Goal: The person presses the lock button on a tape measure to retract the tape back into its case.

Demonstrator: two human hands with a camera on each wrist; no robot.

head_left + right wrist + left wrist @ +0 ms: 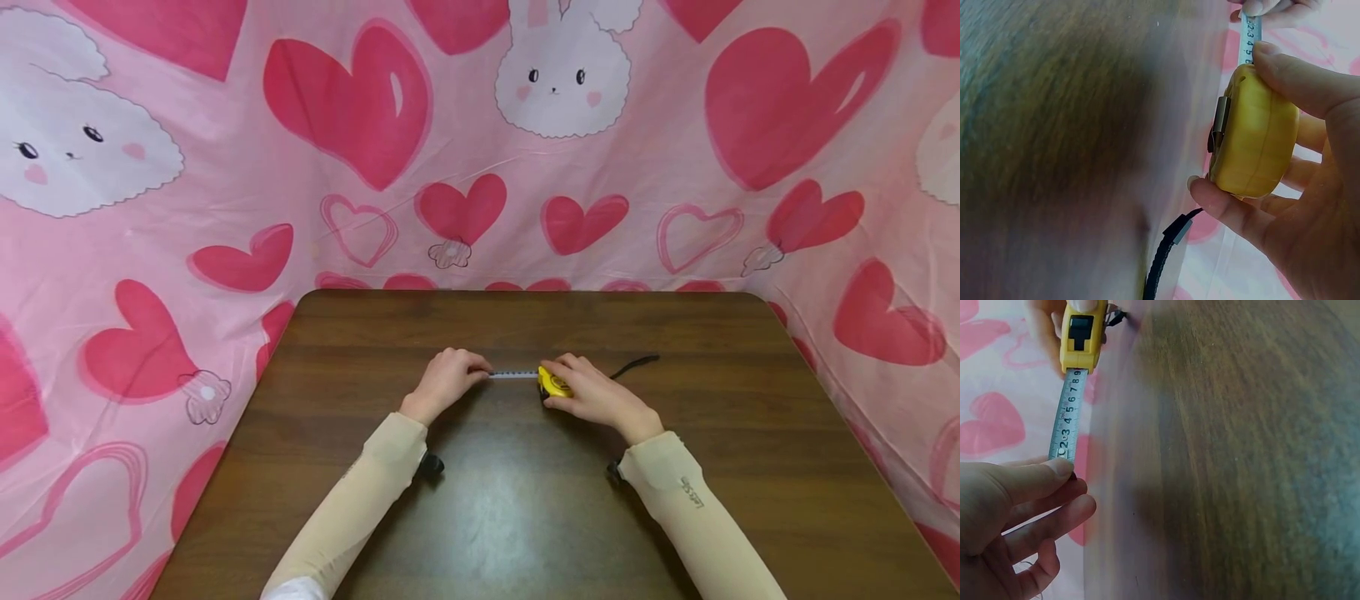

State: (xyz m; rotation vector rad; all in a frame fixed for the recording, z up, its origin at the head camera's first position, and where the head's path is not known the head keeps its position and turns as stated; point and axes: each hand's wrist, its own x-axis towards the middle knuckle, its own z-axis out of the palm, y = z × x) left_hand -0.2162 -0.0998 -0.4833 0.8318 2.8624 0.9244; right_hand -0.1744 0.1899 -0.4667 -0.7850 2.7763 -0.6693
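A yellow tape measure (556, 383) is gripped in my right hand (596, 398), with the thumb and fingers around its case. From the case a short length of blade (514, 375) runs out to the left. My left hand (444, 382) pinches the free end of that blade between thumb and forefinger. Numbers up to about 9 show on the blade in the left wrist view, with the black lock button (1080, 331) above them. In the right wrist view the side of the yellow case (1260, 134) faces the camera, and a black wrist strap (1163, 253) hangs from it.
Both hands are over the far half of a dark brown wooden table (480, 500). A pink cloth (480, 167) printed with hearts and rabbits hangs behind it and at both sides. Black wrist devices sit beneath both beige sleeves (390, 458).
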